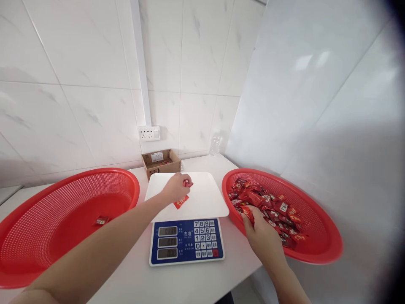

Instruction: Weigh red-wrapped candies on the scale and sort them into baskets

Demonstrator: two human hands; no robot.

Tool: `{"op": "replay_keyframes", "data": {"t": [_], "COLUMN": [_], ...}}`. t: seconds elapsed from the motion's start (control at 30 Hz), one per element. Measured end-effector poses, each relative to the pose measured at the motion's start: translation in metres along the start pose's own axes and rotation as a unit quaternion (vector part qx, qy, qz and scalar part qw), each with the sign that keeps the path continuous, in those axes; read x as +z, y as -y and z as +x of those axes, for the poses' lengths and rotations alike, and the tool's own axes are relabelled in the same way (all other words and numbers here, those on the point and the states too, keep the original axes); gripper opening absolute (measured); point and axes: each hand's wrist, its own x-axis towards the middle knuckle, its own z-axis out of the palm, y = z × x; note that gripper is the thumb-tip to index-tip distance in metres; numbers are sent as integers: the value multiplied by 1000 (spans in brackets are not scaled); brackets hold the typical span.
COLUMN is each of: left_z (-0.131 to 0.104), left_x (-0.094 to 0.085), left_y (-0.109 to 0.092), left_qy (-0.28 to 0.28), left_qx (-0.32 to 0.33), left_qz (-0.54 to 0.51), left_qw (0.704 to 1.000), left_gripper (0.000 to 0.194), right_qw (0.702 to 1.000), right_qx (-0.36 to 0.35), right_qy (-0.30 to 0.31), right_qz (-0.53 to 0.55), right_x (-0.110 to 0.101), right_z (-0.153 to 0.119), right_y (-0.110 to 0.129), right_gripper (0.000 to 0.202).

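Note:
Over the white pan (209, 198) of a digital scale (186, 242), my left hand (177, 188) is closed on a small red packet (187, 183). Another red packet (181, 202) lies on the pan just below that hand. On the right, my right hand (261, 230) reaches over the near rim of a red plastic basket (322, 236) and grips a red packet (248, 212) between thumb and fingers. Many more red packets (278, 207) are heaped in this basket. The scale's display digits are faint.
A second red basket (19, 236) stands on the left with one packet (101, 220) inside. Behind the scale is an open cardboard box (161, 162) with some red items in it. A clear plastic bottle (215, 145) stands in the corner, and a wall socket (149, 133) is above the box.

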Motion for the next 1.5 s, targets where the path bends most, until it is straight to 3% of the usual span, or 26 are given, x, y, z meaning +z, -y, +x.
{"op": "replay_keyframes", "data": {"t": [0.17,0.33,0.53,0.73,0.87,0.97,1.07,1.17,1.23,1.33,1.43,1.5], "left_z": [-23,-75,-134,-163,-175,-187,-198,-204,-205,-205,-208,-210], "left_x": [-54,-99,-112,-110,-100,-82,-53,-18,4,29,43,48], "left_y": [35,86,133,140,125,103,78,56,44,31,25,24], "left_qy": [-82,-131,-105,-72,-75,-148,-211,-249,-243,-205,-190,-202], "left_qx": [-55,-142,-230,-247,-240,-214,-153,-78,-52,-16,-3,-15], "left_qz": [-1,27,25,9,12,-5,-50,-92,-132,-188,-238,-265], "left_qw": [995,981,967,966,968,966,964,961,960,960,953,943], "left_gripper": [18,27,43,55,58,50,41,31,24,19,18,18], "right_qw": [1000,1000,1000,1000,1000,997,986,974,959,948,939,936], "right_qx": [-3,13,5,11,10,-26,-72,-75,-91,-151,-189,-203], "right_qy": [-8,5,2,-8,-1,-24,-57,32,118,175,207,206], "right_qz": [5,-9,-8,-16,11,69,138,213,242,221,201,199], "right_x": [3,4,5,9,7,3,-1,1,8,24,39,43], "right_z": [0,0,1,2,5,8,8,6,7,12,19,25], "right_y": [-2,-3,-6,-9,-13,-12,7,48,79,117,135,134], "right_gripper": [41,42,43,44,45,42,38,37,33,25,23,25]}}
